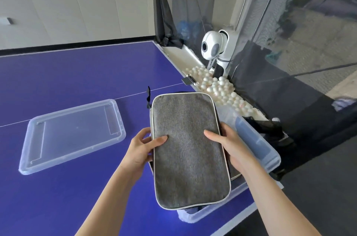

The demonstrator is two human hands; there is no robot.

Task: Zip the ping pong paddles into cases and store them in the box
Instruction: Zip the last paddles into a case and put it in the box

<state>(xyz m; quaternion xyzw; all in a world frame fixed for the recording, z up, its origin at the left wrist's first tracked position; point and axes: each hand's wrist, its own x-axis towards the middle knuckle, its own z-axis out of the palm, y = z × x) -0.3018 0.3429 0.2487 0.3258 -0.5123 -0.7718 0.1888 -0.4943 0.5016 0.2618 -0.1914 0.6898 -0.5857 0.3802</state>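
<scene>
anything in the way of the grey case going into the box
Nothing visible. The lid lies on the table, off the box. The left hand and right hand hold the grey case over it, hiding its inside.

The case point(189, 148) hangs over the box point(270, 160) — the lid point(71, 135) lies left.

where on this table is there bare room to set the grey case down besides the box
Bare blue table lies beyond the clear lid up to the far edge, and nearer, between the lid and the left forearm. Crowded on the right: box under the grey case, then the ball trough.
</scene>
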